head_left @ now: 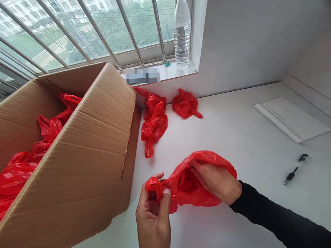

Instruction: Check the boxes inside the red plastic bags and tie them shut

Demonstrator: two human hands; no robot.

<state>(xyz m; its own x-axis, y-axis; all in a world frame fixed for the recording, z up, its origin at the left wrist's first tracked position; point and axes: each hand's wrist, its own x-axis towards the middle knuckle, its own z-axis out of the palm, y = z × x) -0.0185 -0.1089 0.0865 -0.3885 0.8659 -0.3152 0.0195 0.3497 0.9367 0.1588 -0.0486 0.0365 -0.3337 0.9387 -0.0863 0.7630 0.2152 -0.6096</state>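
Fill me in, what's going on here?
A person's bare left hand pinches the gathered end of a thin red plastic bag while their right hand reaches into its opening, above a white tabletop. Crumpled red plastic bundles lie near the wall, and more red plastic sits inside the large brown cardboard box at left.

Readable text: none | paper (295,118): printed rows, too small to read
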